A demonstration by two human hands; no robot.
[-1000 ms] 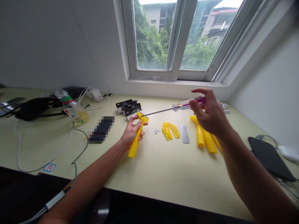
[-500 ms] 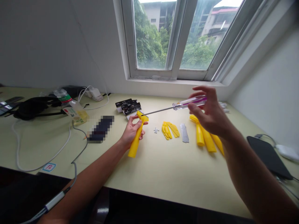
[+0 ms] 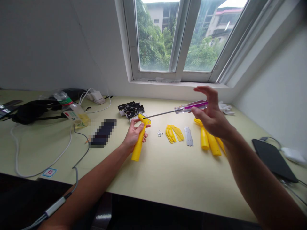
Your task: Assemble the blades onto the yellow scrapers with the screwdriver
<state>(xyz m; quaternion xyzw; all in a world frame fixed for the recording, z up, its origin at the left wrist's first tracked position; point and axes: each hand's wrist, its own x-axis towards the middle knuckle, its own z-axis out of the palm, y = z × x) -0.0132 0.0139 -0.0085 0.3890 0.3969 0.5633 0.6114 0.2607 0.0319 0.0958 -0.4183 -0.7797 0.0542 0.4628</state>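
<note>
My left hand [image 3: 134, 135] is closed around a yellow plastic scraper [image 3: 138, 143], its handle angled down toward the table's front and its head up. In my right hand [image 3: 211, 115] is a screwdriver [image 3: 189, 107] with a clear and purple handle, held against the thumb and palm while some fingers are raised off it. The screwdriver's tip meets the scraper head; whether it sits in a screw is too small to tell. To the right of the scraper lie a small pile of screws [image 3: 160, 133], several yellow plastic covers [image 3: 173, 133] and metal blades [image 3: 188, 136].
More yellow scraper handles [image 3: 213, 143] lie under my right wrist. Black cards [image 3: 131, 110] are behind my left hand. Left stand a tilted plastic bottle [image 3: 74, 110], a pixelated dark object [image 3: 103, 133] and cables. A black flat device [image 3: 273, 159] sits at the right.
My right hand's fingers have shifted slightly around the screwdriver handle, which shows more of its purple part. The scraper stays in my left hand, and the view has moved a little.
</note>
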